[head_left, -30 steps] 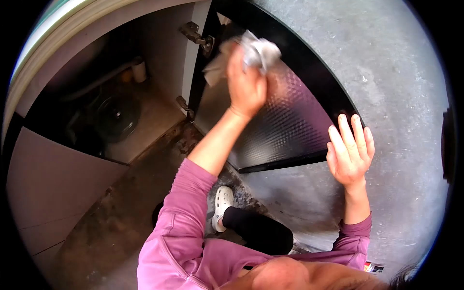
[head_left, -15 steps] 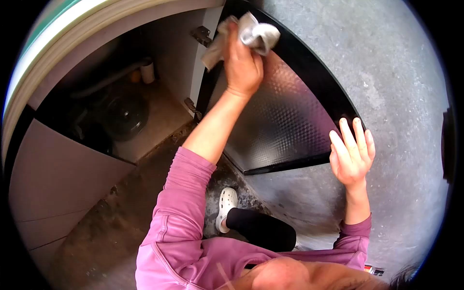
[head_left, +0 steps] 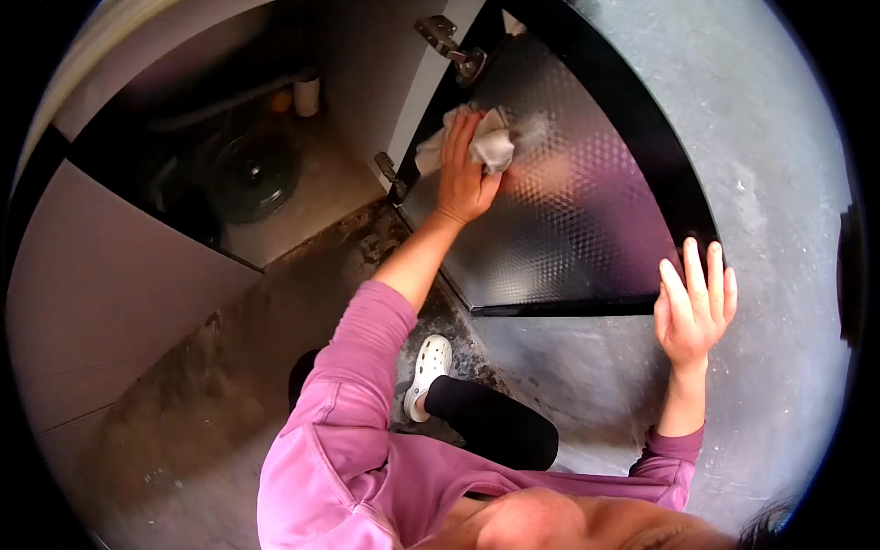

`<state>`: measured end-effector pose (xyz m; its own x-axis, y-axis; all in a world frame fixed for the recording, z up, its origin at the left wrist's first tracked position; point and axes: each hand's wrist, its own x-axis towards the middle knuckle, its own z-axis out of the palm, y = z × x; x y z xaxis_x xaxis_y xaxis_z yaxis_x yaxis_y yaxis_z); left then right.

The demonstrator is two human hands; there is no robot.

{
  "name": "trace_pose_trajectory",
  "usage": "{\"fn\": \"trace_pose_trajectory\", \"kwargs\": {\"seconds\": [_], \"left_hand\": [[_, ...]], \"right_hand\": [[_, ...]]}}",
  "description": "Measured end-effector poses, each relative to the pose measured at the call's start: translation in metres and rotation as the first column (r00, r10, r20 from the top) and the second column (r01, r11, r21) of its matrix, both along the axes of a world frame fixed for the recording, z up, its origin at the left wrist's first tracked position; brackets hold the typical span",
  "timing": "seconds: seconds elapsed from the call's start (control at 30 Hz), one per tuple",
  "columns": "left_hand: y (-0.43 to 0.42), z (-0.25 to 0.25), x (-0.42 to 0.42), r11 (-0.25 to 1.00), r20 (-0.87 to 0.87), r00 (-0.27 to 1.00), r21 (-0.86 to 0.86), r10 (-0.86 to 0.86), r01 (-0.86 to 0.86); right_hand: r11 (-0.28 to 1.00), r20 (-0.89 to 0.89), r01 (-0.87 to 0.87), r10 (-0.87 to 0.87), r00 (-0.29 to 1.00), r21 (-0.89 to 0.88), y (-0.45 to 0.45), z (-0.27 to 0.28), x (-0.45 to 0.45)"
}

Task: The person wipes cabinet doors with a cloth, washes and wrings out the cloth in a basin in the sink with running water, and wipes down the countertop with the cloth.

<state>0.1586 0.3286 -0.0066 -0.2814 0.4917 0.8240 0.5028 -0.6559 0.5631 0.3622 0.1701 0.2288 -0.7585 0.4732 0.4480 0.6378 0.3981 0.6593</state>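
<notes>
Has come down the door (head_left: 660, 119) since the earlier frame with the cloth (head_left: 496, 149) in the left hand (head_left: 465, 179), from near the upper hinge (head_left: 438, 34) toward the lower hinge (head_left: 386, 168). At left, shows the dim cabinet (head_left: 371, 82). Next, along the door's hinge edge, presses the cloth to the textured panel (head_left: 559, 220), bunched under fingers close together and lightly bent. Looks soft, light and limp; probably best gripped mid-bunch beneath the palm. At right, rests the right hand (head_left: 694, 316) at the door's upper free corner, with straight, slightly parted fingers, without any visible clasp.
</notes>
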Motion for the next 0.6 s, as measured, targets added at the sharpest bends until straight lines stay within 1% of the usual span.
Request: {"fn": "trace_pose_trajectory", "kwargs": {"seconds": [0.03, 0.1, 0.17, 0.2, 0.27, 0.3, 0.33, 0.4, 0.43, 0.47, 0.5, 0.53, 0.57, 0.6], "left_hand": [[0.001, -0.022, 0.004, 1.0, 0.003, 1.0, -0.008, 0.007, -0.007], [-0.003, -0.073, 0.02, 0.988, 0.083, 0.995, -0.148, 0.064, -0.051], [-0.016, -0.112, 0.03, 0.919, 0.286, 0.955, -0.392, 0.072, 0.048], [-0.021, -0.13, 0.033, 0.915, 0.287, 0.955, -0.4, 0.077, 0.047], [-0.03, -0.163, 0.036, 0.83, 0.51, 0.851, -0.525, 0.129, 0.188], [-0.029, -0.183, 0.041, 0.834, 0.487, 0.85, -0.54, 0.203, 0.11], [-0.03, -0.195, 0.043, 0.825, 0.479, 0.852, -0.555, 0.212, 0.107], [-0.037, -0.221, 0.053, 0.795, 0.583, 0.785, -0.57, 0.212, 0.208], [-0.049, -0.222, 0.059, 0.707, 0.693, 0.691, -0.594, 0.207, 0.384], [-0.061, -0.219, 0.074, 0.635, 0.785, 0.577, -0.568, 0.228, 0.523], [-0.077, -0.199, 0.083, 0.559, 0.851, 0.445, -0.521, 0.278, 0.645], [-0.092, -0.177, 0.092, 0.486, 0.881, 0.317, -0.461, 0.352, 0.743], [-0.109, -0.19, 0.115, 0.488, 0.862, 0.305, -0.486, 0.404, 0.725], [-0.127, -0.187, 0.133, 0.53, 0.91, 0.143, -0.348, 0.389, 0.773]], "right_hand": [[1.0, 0.001, -0.004, 0.004, 1.0, 0.006, 0.001, -0.001, 0.0], [1.0, 0.01, 0.005, -0.005, 1.0, -0.002, 0.0, -0.001, -0.002], [1.0, 0.026, 0.02, -0.02, 0.999, 0.004, 0.001, -0.002, -0.001], [1.0, 0.029, 0.028, -0.028, 0.999, 0.001, 0.0, -0.002, 0.0], [0.998, 0.061, 0.068, -0.068, 0.996, -0.004, -0.001, 0.0, 0.001], [0.998, 0.059, 0.067, -0.067, 0.996, 0.002, -0.001, -0.002, 0.002], [0.998, 0.057, 0.07, -0.07, 0.996, 0.004, 0.0, -0.003, 0.003], [0.997, 0.078, 0.073, -0.073, 0.994, 0.006, 0.001, -0.002, 0.003], [0.997, 0.082, 0.075, -0.076, 0.994, 0.007, 0.0, -0.003, 0.004], [0.997, 0.084, 0.074, -0.075, 0.994, 0.017, 0.001, -0.004, 0.004], [0.997, 0.084, 0.075, -0.076, 0.994, 0.015, 0.002, -0.003, 0.004], [0.998, 0.082, 0.065, -0.067, 0.994, 0.022, 0.003, -0.003, 0.004], [0.998, 0.084, 0.058, -0.06, 0.995, 0.023, 0.002, -0.003, 0.004], [0.998, 0.086, 0.064, -0.064, 0.994, 0.01, 0.002, -0.004, 0.003]]}}
